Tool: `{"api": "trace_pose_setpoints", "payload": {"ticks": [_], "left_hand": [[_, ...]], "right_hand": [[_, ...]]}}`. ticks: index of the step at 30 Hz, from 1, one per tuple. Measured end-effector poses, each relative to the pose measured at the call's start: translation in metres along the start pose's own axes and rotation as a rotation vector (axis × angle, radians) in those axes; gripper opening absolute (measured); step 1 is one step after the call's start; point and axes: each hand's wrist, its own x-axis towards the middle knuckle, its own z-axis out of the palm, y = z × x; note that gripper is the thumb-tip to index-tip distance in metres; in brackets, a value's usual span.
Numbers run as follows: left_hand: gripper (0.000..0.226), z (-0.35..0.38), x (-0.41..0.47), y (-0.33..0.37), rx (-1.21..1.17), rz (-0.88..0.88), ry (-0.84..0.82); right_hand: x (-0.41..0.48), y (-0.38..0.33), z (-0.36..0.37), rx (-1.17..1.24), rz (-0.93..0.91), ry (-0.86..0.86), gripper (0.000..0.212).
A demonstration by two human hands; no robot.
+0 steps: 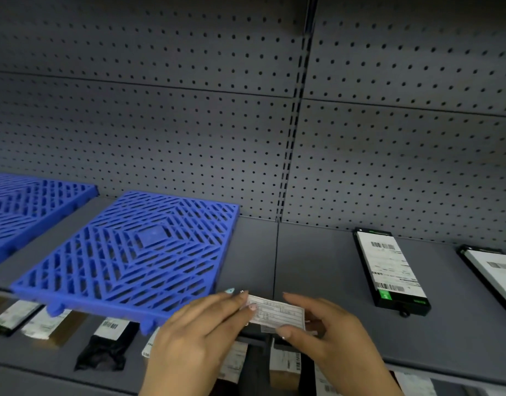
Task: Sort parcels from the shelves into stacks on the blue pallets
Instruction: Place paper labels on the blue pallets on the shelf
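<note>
While left hand [194, 338] and right hand [328, 335] fingers pinch flat labelled parcel [277, 312] | latticed blue pallet [131, 252] beside

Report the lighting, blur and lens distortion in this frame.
Head view: dim, even light, the pegboard darkening toward the top; the wide lens bows its seams; print on the held parcel is too soft to read; the black parcel on the shelf looks sharper; the right-edge parcel is smeared.
</note>
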Motion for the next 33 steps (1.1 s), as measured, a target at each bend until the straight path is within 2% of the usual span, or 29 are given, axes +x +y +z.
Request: {"api": "trace_pose_setpoints", "payload": {"ticks": [3, 6, 8, 12, 15, 18, 24, 29, 33], "left_hand": [[0.028, -0.018, -0.009, -0.009, 0.029, -0.045, 0.007], [0.027, -0.039, -0.019, -0.028, 0.055, -0.084, 0.0], [0.028, -0.057, -0.028, -0.045, 0.073, -0.113, -0.01], [0.03, -0.099, -0.049, -0.084, 0.114, -0.171, 0.021], [0.029, -0.132, -0.067, -0.125, 0.152, -0.184, 0.054], [0.028, -0.171, -0.088, -0.172, 0.193, -0.174, 0.077], [0.027, -0.26, -0.133, -0.275, 0.254, -0.166, 0.101], [0.027, -0.312, -0.162, -0.346, 0.286, -0.197, 0.103], [0.03, -0.336, -0.171, -0.39, 0.284, -0.191, 0.087]], "right_hand": [[0.011, -0.019, 0.011, -0.048, -0.046, -0.055, 0.057], [0.027, -0.039, 0.03, -0.115, -0.132, -0.094, 0.071], [0.041, -0.055, 0.048, -0.189, -0.16, -0.181, 0.077], [0.07, -0.101, 0.095, -0.314, -0.214, -0.354, 0.068], [0.086, -0.141, 0.139, -0.344, -0.206, -0.399, 0.05], [0.099, -0.184, 0.19, -0.309, -0.218, -0.414, 0.048], [0.128, -0.263, 0.305, -0.201, -0.257, -0.39, 0.073], [0.156, -0.322, 0.377, -0.323, -0.298, -0.435, 0.096], [0.184, -0.346, 0.42, -0.376, -0.283, -0.463, 0.083]]}}
